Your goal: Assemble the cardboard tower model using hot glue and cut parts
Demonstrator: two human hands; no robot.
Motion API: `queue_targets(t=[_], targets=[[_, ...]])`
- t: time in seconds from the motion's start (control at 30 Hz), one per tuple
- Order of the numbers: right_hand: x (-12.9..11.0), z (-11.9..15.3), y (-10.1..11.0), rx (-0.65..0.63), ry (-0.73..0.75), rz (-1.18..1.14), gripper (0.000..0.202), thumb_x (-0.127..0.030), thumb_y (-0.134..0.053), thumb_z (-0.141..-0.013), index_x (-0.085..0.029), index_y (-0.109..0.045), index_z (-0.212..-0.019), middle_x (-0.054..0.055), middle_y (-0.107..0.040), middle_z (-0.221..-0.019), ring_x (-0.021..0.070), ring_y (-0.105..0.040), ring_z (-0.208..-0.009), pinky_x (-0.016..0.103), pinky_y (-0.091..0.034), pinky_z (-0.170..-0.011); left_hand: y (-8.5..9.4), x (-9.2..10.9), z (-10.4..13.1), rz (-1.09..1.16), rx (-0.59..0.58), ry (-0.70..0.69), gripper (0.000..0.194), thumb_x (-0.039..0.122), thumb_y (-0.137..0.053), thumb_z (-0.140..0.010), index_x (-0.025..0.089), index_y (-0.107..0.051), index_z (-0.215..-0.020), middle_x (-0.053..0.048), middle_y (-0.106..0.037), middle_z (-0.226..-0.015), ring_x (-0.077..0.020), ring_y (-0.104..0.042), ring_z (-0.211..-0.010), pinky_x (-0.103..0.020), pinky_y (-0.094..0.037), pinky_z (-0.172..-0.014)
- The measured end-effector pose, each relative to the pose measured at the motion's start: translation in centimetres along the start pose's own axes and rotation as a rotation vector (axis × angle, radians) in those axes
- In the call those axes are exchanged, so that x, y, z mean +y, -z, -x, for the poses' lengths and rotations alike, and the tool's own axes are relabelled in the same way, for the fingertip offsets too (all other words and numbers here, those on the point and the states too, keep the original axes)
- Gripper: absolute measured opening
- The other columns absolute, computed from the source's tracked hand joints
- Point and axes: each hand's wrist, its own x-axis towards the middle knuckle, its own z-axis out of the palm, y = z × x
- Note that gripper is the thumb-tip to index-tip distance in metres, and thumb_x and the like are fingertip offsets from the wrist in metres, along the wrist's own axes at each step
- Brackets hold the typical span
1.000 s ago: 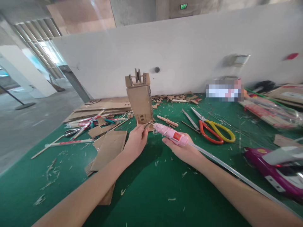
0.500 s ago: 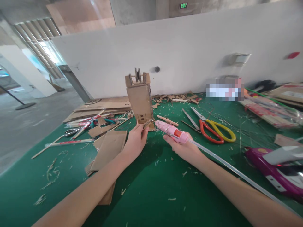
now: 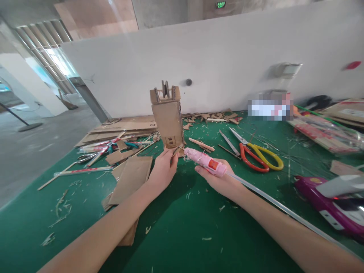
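My right hand (image 3: 217, 178) is wrapped round a pink glue gun (image 3: 203, 159), a long clear glue stick (image 3: 273, 201) running out of its back. The gun's nozzle points left, close to the fingertips of my left hand (image 3: 165, 168). Those fingers pinch a small cardboard piece (image 3: 175, 151) in front of the foot of an upright cardboard tower (image 3: 167, 121). On the tower's top, a grey wheel-like part (image 3: 165, 89) sits between cardboard brackets. Whether the nozzle touches the small piece I cannot tell.
Red-and-yellow-handled scissors (image 3: 256, 155) and a wooden stick (image 3: 201, 144) lie right of the tower. A purple device (image 3: 321, 208) is at far right. Cardboard sheets (image 3: 132, 178) and wrapped sticks (image 3: 85, 170) lie to the left. Scraps (image 3: 216, 118) line the white wall (image 3: 216, 64).
The glue gun has shifted slightly left and down, its nozzle now nearer my left fingertips. My left hand and the tower have stayed nearly in place.
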Motion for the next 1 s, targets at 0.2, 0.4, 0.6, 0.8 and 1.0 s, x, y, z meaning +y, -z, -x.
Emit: queue_targets(t=[0.2, 0.4, 0.6, 0.8, 1.0], targets=[[-2.0, 0.7, 0.6, -0.108, -0.078, -0.027, 0.032, -0.044, -0.064, -0.074, -0.022, -0.044, -0.063, -0.008, -0.042, -0.049, 0.0096, -0.05, -0.04, 0.02, -0.042, -0.038, -0.1, 0.0, 0.0, -0.018, 0.002, -0.015, 0.016, 0.011, -0.047, -0.09, 0.014, -0.063, -0.088, -0.007, -0.065, -0.084, -0.0171, -0.064, -0.082, -0.026, -0.05, -0.076], [-1.3, 0.5, 0.2, -0.056, -0.054, -0.014, 0.035, -0.046, -0.062, -0.076, -0.021, -0.043, -0.06, -0.007, -0.043, -0.049, 0.009, -0.05, -0.038, 0.019, -0.04, -0.036, -0.1, 0.0, -0.1, -0.015, 0.01, -0.02, 0.016, 0.009, -0.048, -0.09, 0.013, -0.063, -0.088, -0.008, -0.066, -0.084, -0.0169, -0.064, -0.082, -0.025, -0.05, -0.076], [-0.1, 0.0, -0.4, 0.051, -0.073, -0.007, 0.038, -0.05, -0.061, -0.076, -0.021, -0.044, -0.059, -0.006, -0.044, -0.046, 0.0089, -0.047, -0.036, 0.019, -0.039, -0.034, 0.2, 0.2, 0.0, 0.028, 0.005, 0.001, 0.017, 0.01, -0.047, -0.09, 0.014, -0.062, -0.098, -0.007, -0.065, -0.086, -0.0158, -0.063, -0.079, -0.025, -0.049, -0.072], [-0.4, -0.2, -0.2, 0.088, -0.075, 0.059, 0.039, -0.051, -0.06, -0.076, -0.021, -0.045, -0.057, -0.004, -0.047, -0.044, 0.0095, -0.047, -0.037, 0.02, -0.035, -0.035, 0.2, 0.0, 0.1, 0.021, 0.012, -0.017, 0.015, 0.014, -0.047, -0.091, 0.015, -0.061, -0.097, -0.006, -0.063, -0.081, -0.0161, -0.061, -0.075, -0.025, -0.048, -0.068], [-0.5, 0.0, -0.2, 0.075, -0.088, 0.061, 0.041, -0.052, -0.06, -0.076, -0.021, -0.043, -0.055, -0.004, -0.046, -0.044, 0.0095, -0.046, -0.035, 0.021, -0.035, -0.034, 0.1, 0.0, 0.2, 0.015, 0.019, -0.004, 0.013, 0.013, -0.048, -0.09, 0.015, -0.06, -0.091, -0.005, -0.062, -0.078, -0.0157, -0.06, -0.072, -0.025, -0.047, -0.066]])
